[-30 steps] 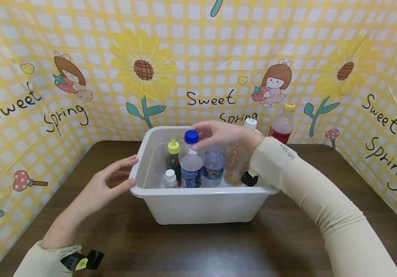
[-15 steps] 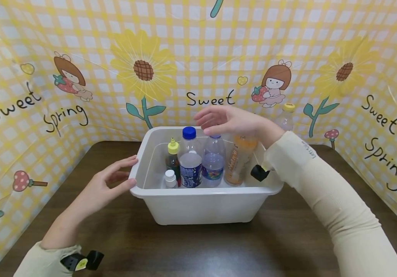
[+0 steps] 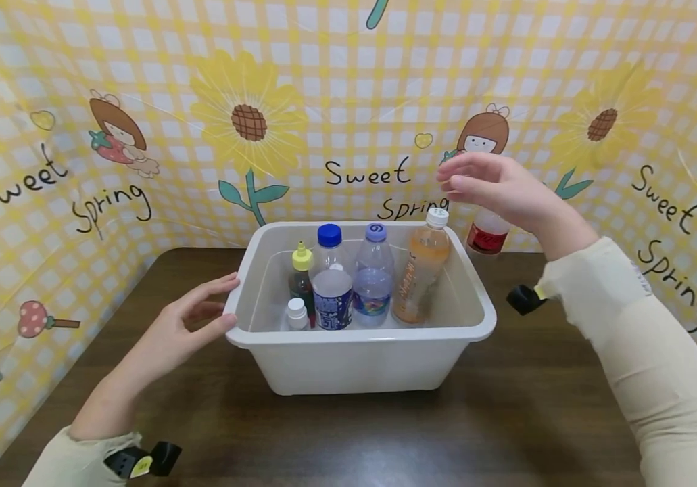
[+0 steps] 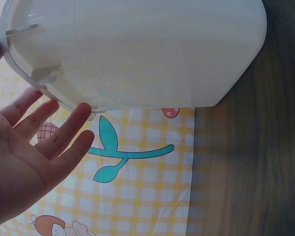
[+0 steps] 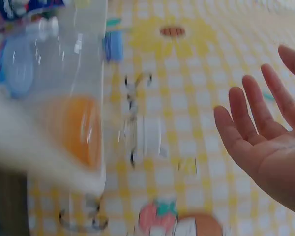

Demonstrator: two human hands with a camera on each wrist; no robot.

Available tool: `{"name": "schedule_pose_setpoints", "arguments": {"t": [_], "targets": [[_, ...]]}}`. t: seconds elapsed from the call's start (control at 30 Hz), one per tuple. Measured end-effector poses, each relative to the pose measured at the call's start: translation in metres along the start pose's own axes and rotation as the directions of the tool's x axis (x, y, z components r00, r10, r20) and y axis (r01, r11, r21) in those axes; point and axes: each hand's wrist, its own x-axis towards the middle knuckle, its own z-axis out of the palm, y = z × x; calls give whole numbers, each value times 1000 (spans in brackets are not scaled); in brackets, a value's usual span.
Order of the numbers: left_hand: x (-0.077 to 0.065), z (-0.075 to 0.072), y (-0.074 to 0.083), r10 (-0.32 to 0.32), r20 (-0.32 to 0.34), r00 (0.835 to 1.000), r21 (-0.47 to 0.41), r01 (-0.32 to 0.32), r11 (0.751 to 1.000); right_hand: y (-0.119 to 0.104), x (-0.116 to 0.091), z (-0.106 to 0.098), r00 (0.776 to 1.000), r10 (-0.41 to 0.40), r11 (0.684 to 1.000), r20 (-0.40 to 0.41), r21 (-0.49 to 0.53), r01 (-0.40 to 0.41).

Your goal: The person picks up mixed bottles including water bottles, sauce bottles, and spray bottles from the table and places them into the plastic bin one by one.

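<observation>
My left hand point(image 3: 186, 331) rests its fingertips and thumb on the left rim of a white plastic tub point(image 3: 354, 365). Its fingers are nearly straight. My right hand point(image 3: 509, 189) hovers, holding nothing, near a bottle with a red label point(image 3: 487, 238) that stands behind the tub's right side; the hand hides that bottle's top. In the right wrist view its fingers are spread. Inside the tub stand a blue-capped bottle point(image 3: 331, 291), a clear bottle with a pale purple cap point(image 3: 374, 277), an orange drink bottle point(image 3: 421, 277), a yellow-capped squeeze bottle point(image 3: 302, 274) and a small white-capped bottle point(image 3: 297, 313).
The tub stands on a dark wooden table point(image 3: 348, 439). A yellow checked cloth point(image 3: 348, 101) with sunflowers hangs behind and at both sides. The right part inside the tub, beside the orange bottle, shows bare floor and wall.
My right hand has left the blue-capped bottle, risen and moved right past the tub towards the red-labelled bottle. The blue-capped bottle stays in the tub. My left hand has hardly moved.
</observation>
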Motion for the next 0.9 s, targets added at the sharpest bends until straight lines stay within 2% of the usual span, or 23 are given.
{"name": "schedule_pose_setpoints", "arguments": {"t": [0.1,0.17,0.23,0.3,0.4,0.5,0.6,0.8,0.9], "targets": [[0,0,0,-1,-1,1000,-2,1,1000,13,-11,-16,993,4,987,-114,162,15],[0,-1,1,-3,0,1000,-1,3,1000,23,-17,-26,978,25,968,-205,251,28],[0,0,1,-7,2,1000,-3,7,1000,32,-21,-35,950,55,956,-306,292,39],[0,0,0,-7,2,1000,-2,7,1000,42,-24,-44,913,93,951,-397,307,37],[1,0,0,-6,3,1000,-1,6,1000,55,-26,-54,854,166,949,-493,316,-2],[1,-1,0,-2,2,1000,-1,2,1000,68,-27,-60,811,240,947,-533,313,-75],[1,-1,0,-5,6,1000,-1,5,1000,82,-26,-62,786,297,945,-542,285,-161],[1,-2,1,-21,14,1000,8,21,1000,107,-18,-55,757,376,926,-535,206,-315],[0,-1,1,-21,15,1000,5,21,1000,115,-13,-50,753,395,915,-526,155,-372]]}}
